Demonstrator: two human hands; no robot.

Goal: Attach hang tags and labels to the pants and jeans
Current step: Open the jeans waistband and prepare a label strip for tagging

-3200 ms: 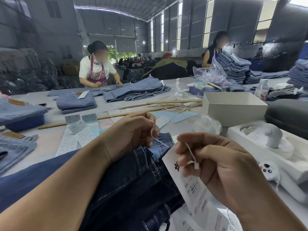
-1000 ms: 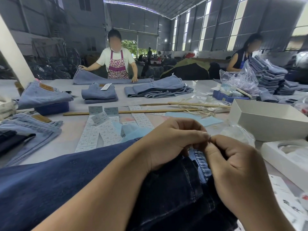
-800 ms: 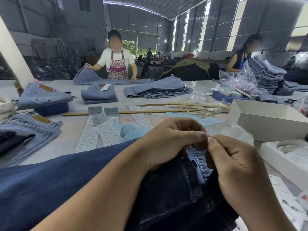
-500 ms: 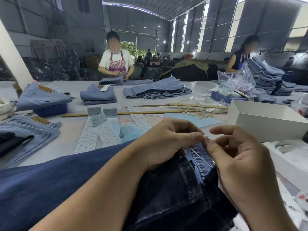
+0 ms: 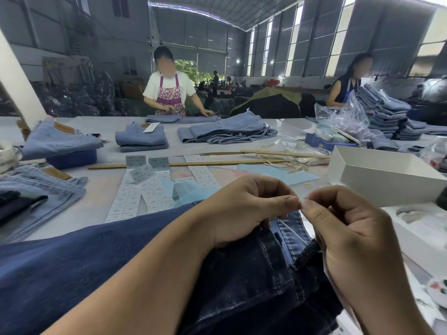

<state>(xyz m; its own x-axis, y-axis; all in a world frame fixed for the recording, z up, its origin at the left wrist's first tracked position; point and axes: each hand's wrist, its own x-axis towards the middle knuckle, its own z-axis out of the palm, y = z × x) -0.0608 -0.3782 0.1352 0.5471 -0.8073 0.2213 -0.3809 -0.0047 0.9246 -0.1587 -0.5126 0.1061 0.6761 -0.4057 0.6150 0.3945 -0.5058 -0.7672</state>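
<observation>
Dark blue jeans [image 5: 242, 281] lie across the table's near edge under both my forearms. My left hand [image 5: 244, 209] rests on their waistband, thumb and forefinger pinched. My right hand [image 5: 348, 228] meets it fingertip to fingertip, and a thin pale tag string is pinched between them at the waistband. The hang tag itself is hidden behind my right hand. Sheets of small white size labels [image 5: 142, 189] are spread on the table just beyond the jeans.
Folded light-blue jeans [image 5: 141, 139] and a looser pile [image 5: 227, 131] lie across the table. Wooden sticks [image 5: 183, 163], a white open box [image 5: 384, 175], a white tray [image 5: 425, 230] at right. Two people work on the far side.
3.2 s ago my hands were apart, with the white hang tag in the right. Since then they have come together at the waistband and stay pinched on the string; the tag is out of sight.
</observation>
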